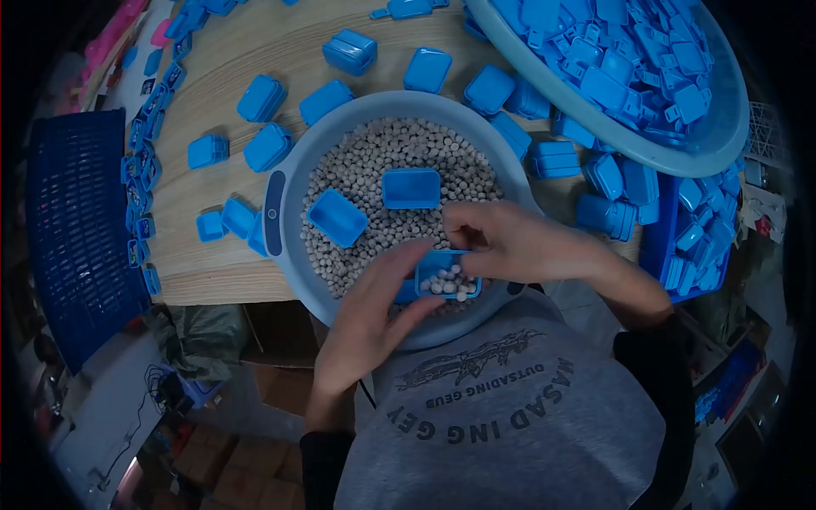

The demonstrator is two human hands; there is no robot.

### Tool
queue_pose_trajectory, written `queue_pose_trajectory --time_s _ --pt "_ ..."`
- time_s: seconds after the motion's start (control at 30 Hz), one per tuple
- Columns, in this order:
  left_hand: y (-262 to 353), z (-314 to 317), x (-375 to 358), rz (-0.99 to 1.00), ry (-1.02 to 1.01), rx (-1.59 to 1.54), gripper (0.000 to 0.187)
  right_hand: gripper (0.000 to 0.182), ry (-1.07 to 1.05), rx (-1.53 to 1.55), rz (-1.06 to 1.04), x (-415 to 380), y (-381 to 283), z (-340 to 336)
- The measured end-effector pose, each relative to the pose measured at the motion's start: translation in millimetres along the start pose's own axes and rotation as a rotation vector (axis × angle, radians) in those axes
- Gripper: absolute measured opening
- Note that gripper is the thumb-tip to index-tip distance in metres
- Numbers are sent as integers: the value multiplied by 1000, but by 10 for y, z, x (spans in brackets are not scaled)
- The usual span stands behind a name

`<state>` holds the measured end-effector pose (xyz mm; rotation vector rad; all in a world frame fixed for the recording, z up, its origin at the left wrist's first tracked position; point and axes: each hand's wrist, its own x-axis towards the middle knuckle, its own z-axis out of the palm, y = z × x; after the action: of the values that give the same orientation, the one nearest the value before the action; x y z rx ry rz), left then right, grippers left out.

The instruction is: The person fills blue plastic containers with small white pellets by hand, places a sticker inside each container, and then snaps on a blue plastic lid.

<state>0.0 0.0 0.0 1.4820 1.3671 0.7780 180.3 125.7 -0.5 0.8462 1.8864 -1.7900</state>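
Note:
A small blue box (pixel 429 274), lid folded back to the left, holds several pale round pellets (pixel 450 282). My left hand (pixel 370 302) steadies it, with fingers along the far side and thumb along the near side. Curled fingers of my right hand (pixel 501 242) are at the box's far right corner; whatever they pinch, if anything, is hidden. Beneath both hands is a grey-blue basin (pixel 293 191) full of similar pellets (pixel 382 149). Two more blue containers, one upright (pixel 411 189) and one tilted (pixel 337 218), rest on the pellets, both without pellets inside.
Closed blue boxes (pixel 349 53) are scattered over the wooden table (pixel 229 276). A large tub (pixel 595 153) heaped with blue boxes overhangs the right side, above a blue crate (pixel 687 296) of more boxes. At the left stands a dark blue basket (pixel 76 229).

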Motion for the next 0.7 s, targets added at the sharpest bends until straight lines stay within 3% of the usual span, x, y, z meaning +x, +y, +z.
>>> queue_pose_trajectory --time_s 0.1,0.17,0.2,0.3,0.4,0.5,0.63,0.7 --pt "14 21 33 12 37 -3 58 45 91 345 -218 -107 88 44" --pt "-80 59 32 -58 127 -143 58 51 205 427 -425 -166 199 124" --pt "-29 121 46 -107 164 -297 56 54 341 267 -477 -189 223 167" --pt "93 220 137 -115 250 -370 51 53 400 263 -426 -267 262 151" --pt "-96 150 180 -14 -63 313 51 51 550 208 -569 -298 322 191" --pt "45 342 338 -28 -323 341 37 52 595 170 -577 -361 294 190" --pt "85 516 314 -274 -274 -73 29 52 599 151 -594 -383 286 167" --pt "105 439 330 -367 -420 -45 26 52 600 192 -572 -387 287 163"
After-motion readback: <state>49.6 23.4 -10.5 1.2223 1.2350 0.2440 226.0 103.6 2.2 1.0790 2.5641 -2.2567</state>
